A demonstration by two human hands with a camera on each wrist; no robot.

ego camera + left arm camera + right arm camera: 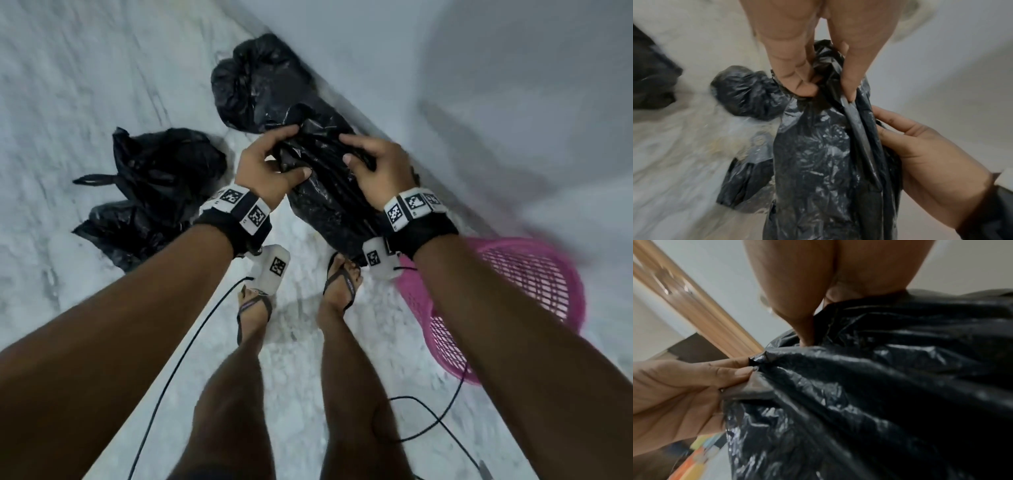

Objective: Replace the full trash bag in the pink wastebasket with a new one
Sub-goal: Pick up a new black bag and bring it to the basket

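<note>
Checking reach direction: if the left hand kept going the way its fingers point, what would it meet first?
The left hand already pinches the held black bag; beyond it probably the full black bag by the wall, though depth is unclear.

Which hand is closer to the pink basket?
The right hand. The pink basket sits on the floor below its wrist, off to that side. The left hand grips the same black bag on the far side.

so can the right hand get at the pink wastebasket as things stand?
Probably not yet: the right hand grips the black plastic bag. The pink mesh wastebasket lies open below the right forearm.
</note>
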